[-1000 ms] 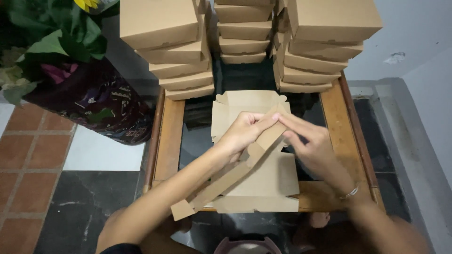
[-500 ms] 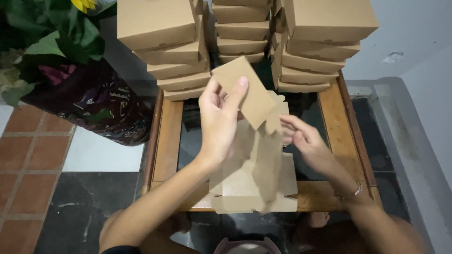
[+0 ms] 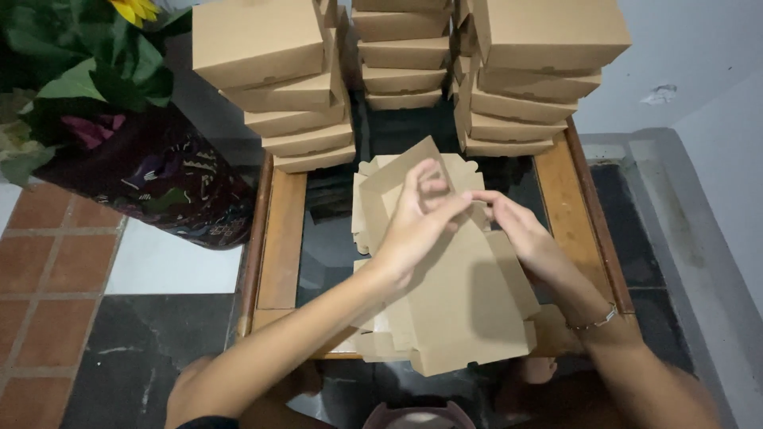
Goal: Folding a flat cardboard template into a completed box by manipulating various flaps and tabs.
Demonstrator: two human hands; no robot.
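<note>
both hands pinched the far flap of a half-folded cardboard box [image 3: 465, 298]: left hand [image 3: 417, 218] and right hand [image 3: 520, 230] met there, bracing the fold.

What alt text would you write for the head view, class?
Two bare hands, left hand and right hand, fold a flat brown cardboard box over a wooden table. Stacks of finished boxes stand behind; a flower bouquet sits left.

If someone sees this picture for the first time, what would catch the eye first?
Probably the two hands at the centre: left hand and right hand folding a brown cardboard box blank over the wooden table. Behind them rise stacks of folded cardboard boxes; a sunflower sits top left.
</note>
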